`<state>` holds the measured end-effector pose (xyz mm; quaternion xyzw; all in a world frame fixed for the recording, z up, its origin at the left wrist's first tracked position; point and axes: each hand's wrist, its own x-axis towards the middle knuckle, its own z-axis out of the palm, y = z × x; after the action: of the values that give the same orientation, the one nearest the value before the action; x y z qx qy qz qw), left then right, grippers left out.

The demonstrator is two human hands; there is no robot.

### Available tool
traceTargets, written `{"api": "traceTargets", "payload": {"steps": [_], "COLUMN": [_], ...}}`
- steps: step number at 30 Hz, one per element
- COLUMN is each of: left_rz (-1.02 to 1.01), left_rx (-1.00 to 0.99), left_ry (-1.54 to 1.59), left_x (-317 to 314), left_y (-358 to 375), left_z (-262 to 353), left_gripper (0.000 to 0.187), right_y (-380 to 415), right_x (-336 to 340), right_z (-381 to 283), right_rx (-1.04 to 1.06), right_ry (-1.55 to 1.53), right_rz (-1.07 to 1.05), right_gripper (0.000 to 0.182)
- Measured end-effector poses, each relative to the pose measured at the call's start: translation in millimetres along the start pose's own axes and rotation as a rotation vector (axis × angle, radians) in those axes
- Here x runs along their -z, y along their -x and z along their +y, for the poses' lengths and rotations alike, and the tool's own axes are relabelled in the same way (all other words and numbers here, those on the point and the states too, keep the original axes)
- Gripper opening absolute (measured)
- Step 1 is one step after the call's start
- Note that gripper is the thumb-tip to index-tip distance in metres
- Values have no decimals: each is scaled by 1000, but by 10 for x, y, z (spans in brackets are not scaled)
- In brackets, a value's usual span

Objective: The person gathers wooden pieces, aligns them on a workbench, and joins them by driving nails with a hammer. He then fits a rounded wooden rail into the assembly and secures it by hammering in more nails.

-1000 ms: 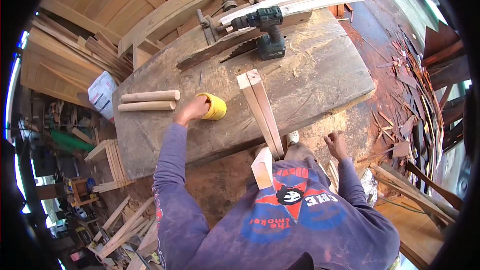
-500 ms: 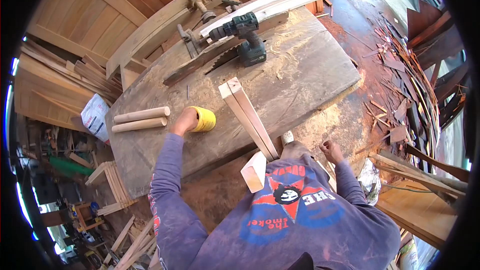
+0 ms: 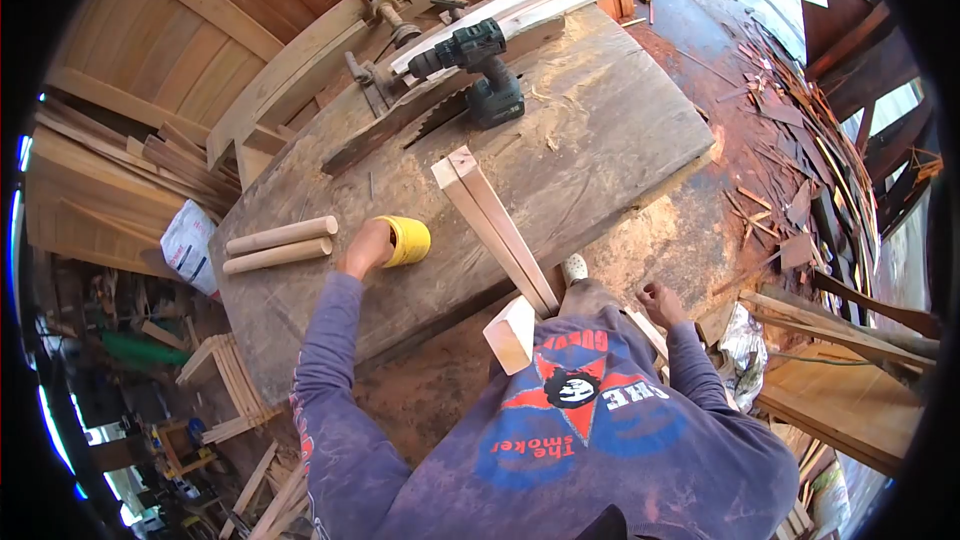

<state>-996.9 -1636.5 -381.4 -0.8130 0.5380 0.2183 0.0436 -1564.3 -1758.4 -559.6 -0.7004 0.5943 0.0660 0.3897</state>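
Note:
My left hand (image 3: 367, 249) grips a yellow cup-like container (image 3: 409, 241) on the wooden workbench (image 3: 640, 110). Its fingers are partly hidden behind the container. Just left of that hand lie two round wooden dowels (image 3: 282, 246), side by side. My right hand (image 3: 660, 304) is off the bench's front edge, by my right thigh, with curled fingers; whatever is in them, if anything, is hidden. Between my hands, a pair of long square wooden pieces (image 3: 497, 230) slants from the bench top toward my body. A shorter wood block (image 3: 511, 334) rests against my shirt.
A cordless drill (image 3: 478, 70) stands on the bench beside a toothed saw blade (image 3: 440, 118). Behind it are pale wood strips (image 3: 560, 2) and a clamp (image 3: 388, 10). A white bag (image 3: 190, 245) is at the left edge. Scrap wood (image 3: 790, 170) litters the floor at right.
The view has shifted slightly, so the bench and its things sit a little farther left. My left hand stays on the yellow container, and my right hand remains curled in place.

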Motion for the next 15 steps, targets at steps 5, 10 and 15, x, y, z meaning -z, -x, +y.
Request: {"api": "traceTargets", "payload": {"steps": [5, 10, 15], "left_rz": [4, 178, 255], "left_rx": [-26, 60, 124], "left_ry": [-181, -358, 559], "left_x": [245, 431, 580], "left_y": [181, 444, 849], "left_z": [262, 246, -40], "left_gripper": [20, 12, 23], "right_y": [-61, -191, -303], "right_x": [-26, 52, 122], "right_z": [-25, -110, -248], "right_rx": [55, 108, 169], "right_ry": [-27, -18, 19], "right_rz": [16, 14, 59], "right_gripper": [47, 47, 45]}}
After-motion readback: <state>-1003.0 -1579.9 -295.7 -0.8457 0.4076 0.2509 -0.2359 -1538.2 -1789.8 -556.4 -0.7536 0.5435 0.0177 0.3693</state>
